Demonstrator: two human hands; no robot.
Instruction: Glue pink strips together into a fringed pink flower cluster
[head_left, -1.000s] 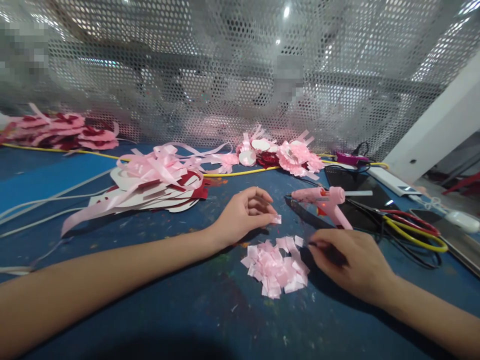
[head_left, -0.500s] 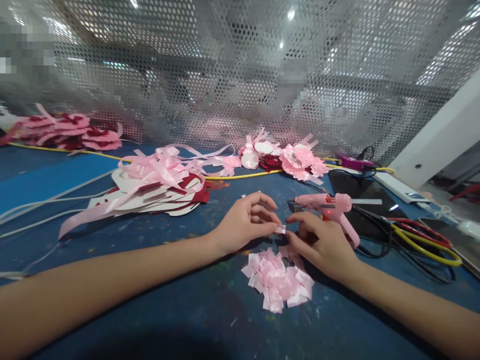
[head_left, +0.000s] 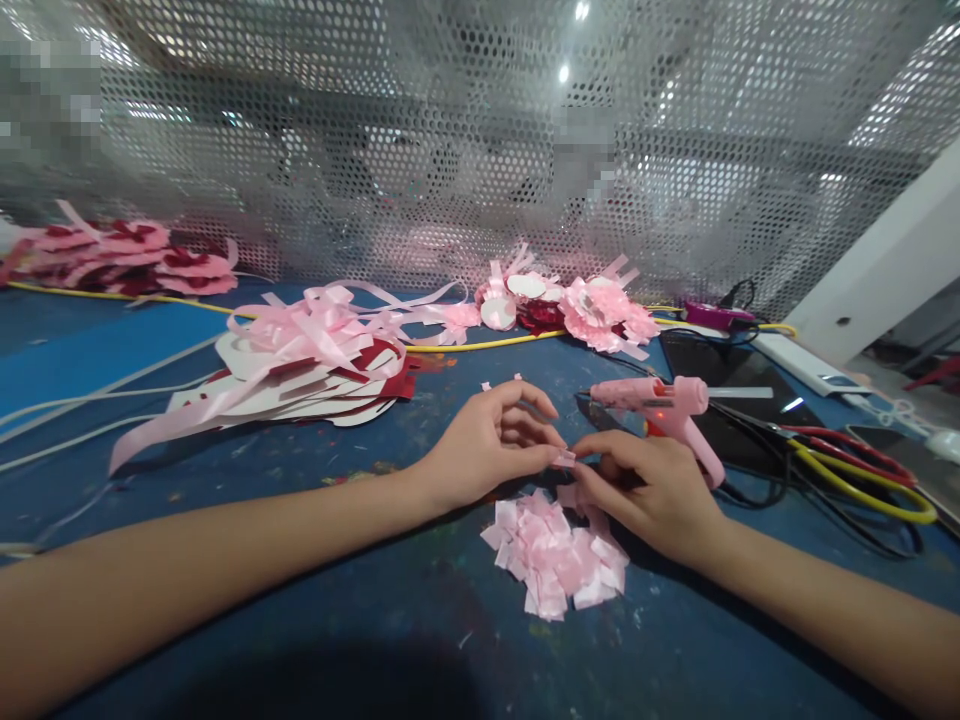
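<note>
1. Ribbon piece [head_left: 564,458]: over the surface [head_left: 405,600], well short of its far edge.
2. Left hand [head_left: 489,443] pinches one end; right hand [head_left: 654,490] meets the other, whether gripping cannot be told.
3. Handling: probably light, soft, slippery; hold by opposite edges.

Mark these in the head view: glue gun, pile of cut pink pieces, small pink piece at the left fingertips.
Glue gun [head_left: 682,400]: head view, rear of its body.
Pile of pink pieces [head_left: 551,552]: head view, middle of the heap.
Small pink piece [head_left: 564,459]: head view, its exposed face.
</note>
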